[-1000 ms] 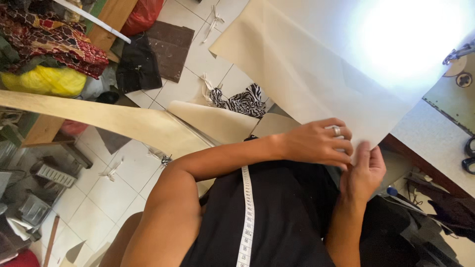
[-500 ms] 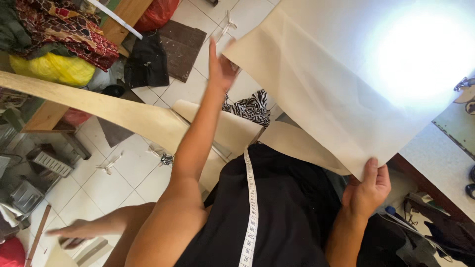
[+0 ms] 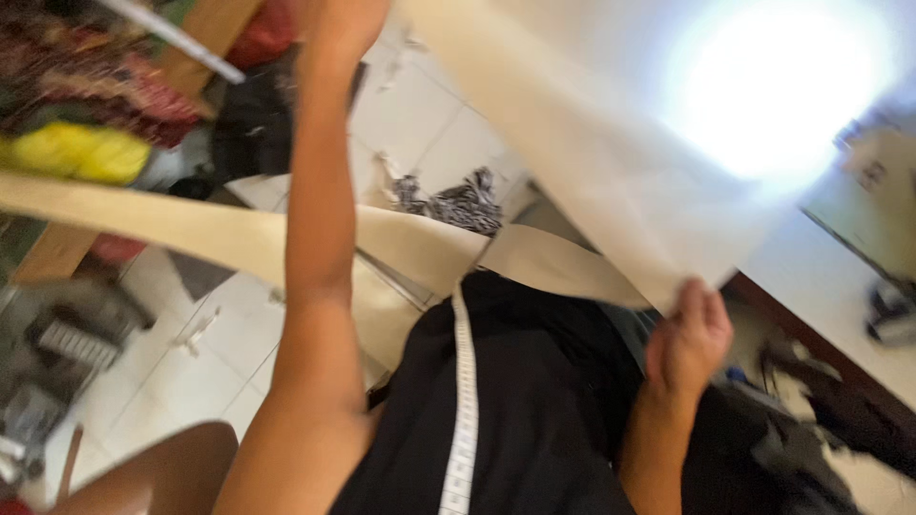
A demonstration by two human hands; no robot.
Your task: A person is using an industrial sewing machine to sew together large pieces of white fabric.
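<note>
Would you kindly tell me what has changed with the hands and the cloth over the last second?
The left hand left its place beside the right hand and slid outward along the edge of the cream cloth, arm now stretched to the picture's top. The right hand kept pinching the near corner. The measuring tape still hangs down the front.

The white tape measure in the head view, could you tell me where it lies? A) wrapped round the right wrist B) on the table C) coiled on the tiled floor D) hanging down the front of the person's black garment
D: the tape measure runs straight down the black garment.

White tiled floor (image 3: 420,124), patterned scrap (image 3: 458,202).
</note>
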